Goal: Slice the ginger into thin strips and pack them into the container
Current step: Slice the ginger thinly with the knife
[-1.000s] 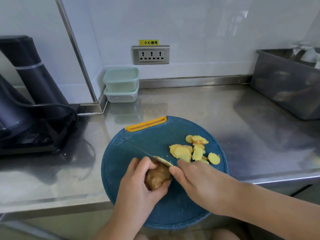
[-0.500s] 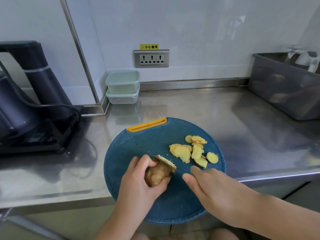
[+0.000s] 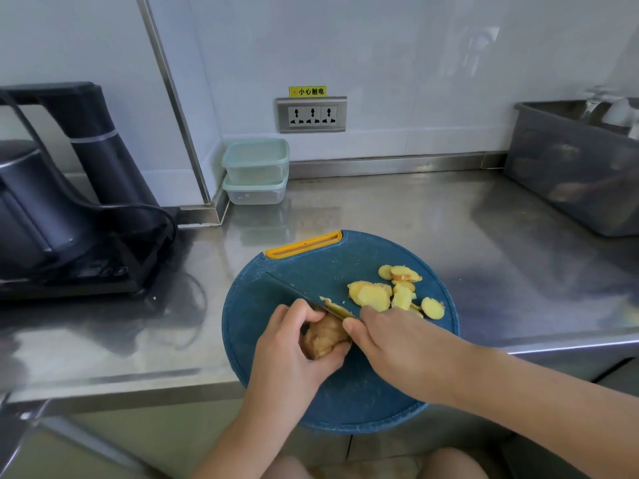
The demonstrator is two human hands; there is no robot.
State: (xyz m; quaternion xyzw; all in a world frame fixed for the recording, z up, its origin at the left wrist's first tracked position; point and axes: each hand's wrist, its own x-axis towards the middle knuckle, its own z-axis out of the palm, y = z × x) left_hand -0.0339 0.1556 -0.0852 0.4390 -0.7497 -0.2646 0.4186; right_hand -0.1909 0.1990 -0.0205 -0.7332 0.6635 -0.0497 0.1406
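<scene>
The ginger [image 3: 325, 335] is held down on the round blue cutting board [image 3: 311, 267], near its middle, by the left hand [image 3: 290, 354]. That grip is clamped on it, with the fingers curled over the top and the thumb tucked against the near side. The knife [image 3: 297, 292] is held in the right hand [image 3: 397, 350], whose grip is closed round the handle; the handle itself is hidden under the fingers. The blade is laid slantwise across the board with its tip pointing to the far left. Its edge is set into the far end of the ginger, where a thin slice is seen standing against the blade. A heap of pale yellow slices [image 3: 387, 295] is spread on the right part of the board, just beyond the right hand, some of them overlapping. The board is set on the steel tabletop [image 3: 415, 219], with its near edge hanging over the front. Two lidded containers [image 3: 256, 164] are stacked in the far corner by the wall, well apart from the board. A black appliance [image 3: 69, 202] is seen at the left, a grey bin [image 3: 574, 167] at the right and a wall socket [image 3: 311, 115] above.
</scene>
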